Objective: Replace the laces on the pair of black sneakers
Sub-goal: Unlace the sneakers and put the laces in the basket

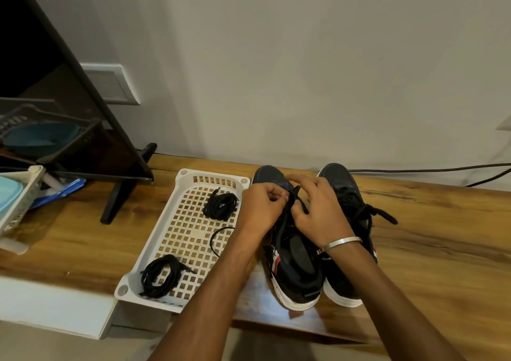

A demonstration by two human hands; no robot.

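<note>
a wooden table (414, 222) runs along the wall, and on it, from big to small: a dark screen (69, 98) on a stand at the left, a white basket (154, 239) in the middle, and the two black sneakers just right of the basket, side by side with toes to the wall. the left shoe (296, 275) looks mostly unlaced, its mouth gaping; the right shoe (345, 194) has its lace tied in a loose bow. two coiled black laces lie in the basket, one bundle (220, 204) near the far end, another bundle (160, 275) near the front, and a loose strand (218, 236) curls beside the left wrist. the left hand (262, 203) pinches a lace (294, 194) over the left shoe's eyelets with curled fingers; the right hand (320, 208) is curled onto the same lace from the other side. a lace is light, limp and a bit slick, so it is best taken close to the stiff tip; the shoe is soft on top, firm at the sole, and will probably want steadying. the eyelets, the lace tips and the tongue are hidden under the hands, and black on black makes it hard to say whether this lace is old or new.
</note>
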